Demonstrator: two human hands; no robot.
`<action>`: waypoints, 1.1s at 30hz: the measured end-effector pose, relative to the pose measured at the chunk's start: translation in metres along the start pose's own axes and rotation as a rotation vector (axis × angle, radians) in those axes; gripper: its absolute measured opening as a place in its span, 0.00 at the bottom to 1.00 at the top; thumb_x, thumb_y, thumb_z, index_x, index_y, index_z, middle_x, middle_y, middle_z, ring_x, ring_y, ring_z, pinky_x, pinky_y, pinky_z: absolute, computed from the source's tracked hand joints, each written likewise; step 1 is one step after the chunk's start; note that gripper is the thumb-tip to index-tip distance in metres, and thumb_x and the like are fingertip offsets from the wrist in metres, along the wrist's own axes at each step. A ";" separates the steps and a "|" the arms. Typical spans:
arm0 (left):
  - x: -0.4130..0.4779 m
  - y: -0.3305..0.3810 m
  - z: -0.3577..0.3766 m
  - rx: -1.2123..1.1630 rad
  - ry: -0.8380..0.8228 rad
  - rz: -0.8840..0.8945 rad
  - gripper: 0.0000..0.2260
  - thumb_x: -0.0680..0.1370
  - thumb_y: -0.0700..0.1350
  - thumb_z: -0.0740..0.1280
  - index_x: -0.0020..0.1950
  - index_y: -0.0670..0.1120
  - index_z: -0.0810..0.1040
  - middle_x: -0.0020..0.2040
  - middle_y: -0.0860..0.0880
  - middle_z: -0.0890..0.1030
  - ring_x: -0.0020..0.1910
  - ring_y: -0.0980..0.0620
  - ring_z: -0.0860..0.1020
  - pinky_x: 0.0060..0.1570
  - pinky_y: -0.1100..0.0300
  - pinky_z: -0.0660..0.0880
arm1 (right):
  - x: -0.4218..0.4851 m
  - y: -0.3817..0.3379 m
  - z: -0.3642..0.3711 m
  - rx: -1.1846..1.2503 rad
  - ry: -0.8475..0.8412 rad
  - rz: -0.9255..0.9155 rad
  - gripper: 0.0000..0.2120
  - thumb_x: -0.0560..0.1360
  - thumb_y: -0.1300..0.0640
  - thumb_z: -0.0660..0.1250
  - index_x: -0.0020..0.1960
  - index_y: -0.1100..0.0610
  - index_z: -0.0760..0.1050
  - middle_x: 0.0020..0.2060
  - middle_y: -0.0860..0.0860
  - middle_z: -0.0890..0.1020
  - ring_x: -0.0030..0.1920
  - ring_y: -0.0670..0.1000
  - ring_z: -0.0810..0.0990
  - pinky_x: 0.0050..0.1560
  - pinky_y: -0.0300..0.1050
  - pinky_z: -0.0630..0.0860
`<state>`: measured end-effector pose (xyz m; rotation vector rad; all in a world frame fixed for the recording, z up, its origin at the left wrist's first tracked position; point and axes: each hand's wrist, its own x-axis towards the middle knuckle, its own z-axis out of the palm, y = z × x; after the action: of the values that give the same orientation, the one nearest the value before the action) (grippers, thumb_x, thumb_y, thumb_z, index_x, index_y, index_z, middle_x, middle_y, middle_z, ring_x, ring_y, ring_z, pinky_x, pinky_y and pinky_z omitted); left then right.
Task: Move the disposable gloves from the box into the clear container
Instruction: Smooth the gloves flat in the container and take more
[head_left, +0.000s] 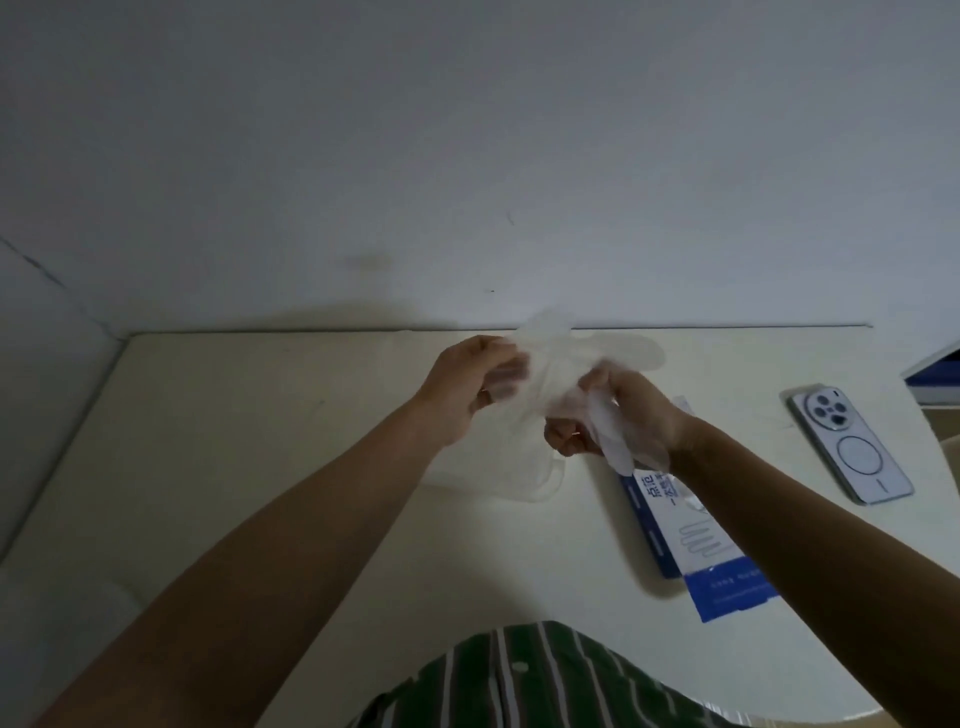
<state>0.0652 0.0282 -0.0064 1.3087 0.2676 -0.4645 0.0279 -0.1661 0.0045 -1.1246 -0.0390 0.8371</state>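
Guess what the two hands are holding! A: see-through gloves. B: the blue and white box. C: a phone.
A: the left hand and right hand both grip crumpled see-through gloves above the table, while the phone and the box lie on it.

Above the worktop, near its far edge, the left grip and right grip pinch crumpled translucent disposable gloves. The blue-and-white glove box lies flat below the right forearm, and a smartphone lies face down near the right edge.
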 end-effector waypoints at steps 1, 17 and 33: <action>-0.003 0.002 -0.004 -0.064 0.052 0.000 0.03 0.76 0.39 0.69 0.43 0.43 0.77 0.37 0.47 0.82 0.35 0.52 0.81 0.39 0.59 0.79 | 0.003 0.000 0.002 -0.067 0.027 0.055 0.18 0.77 0.52 0.52 0.49 0.65 0.73 0.38 0.60 0.78 0.37 0.55 0.77 0.39 0.46 0.72; 0.010 -0.014 -0.087 1.255 0.096 0.401 0.05 0.79 0.47 0.65 0.52 0.47 0.76 0.33 0.57 0.72 0.33 0.58 0.72 0.35 0.62 0.65 | 0.049 -0.003 0.046 -1.008 0.506 -0.653 0.09 0.73 0.65 0.66 0.51 0.57 0.79 0.45 0.50 0.81 0.43 0.48 0.80 0.43 0.44 0.78; 0.034 -0.051 -0.071 1.686 -0.040 0.345 0.17 0.74 0.35 0.66 0.61 0.44 0.71 0.55 0.43 0.74 0.49 0.44 0.77 0.44 0.55 0.75 | 0.129 0.078 0.030 -1.512 0.119 0.288 0.36 0.75 0.54 0.69 0.78 0.53 0.55 0.66 0.58 0.64 0.62 0.56 0.69 0.62 0.47 0.71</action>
<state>0.0758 0.0813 -0.0831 2.8991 -0.5463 -0.3741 0.0611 -0.0509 -0.0923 -2.6383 -0.4827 0.9662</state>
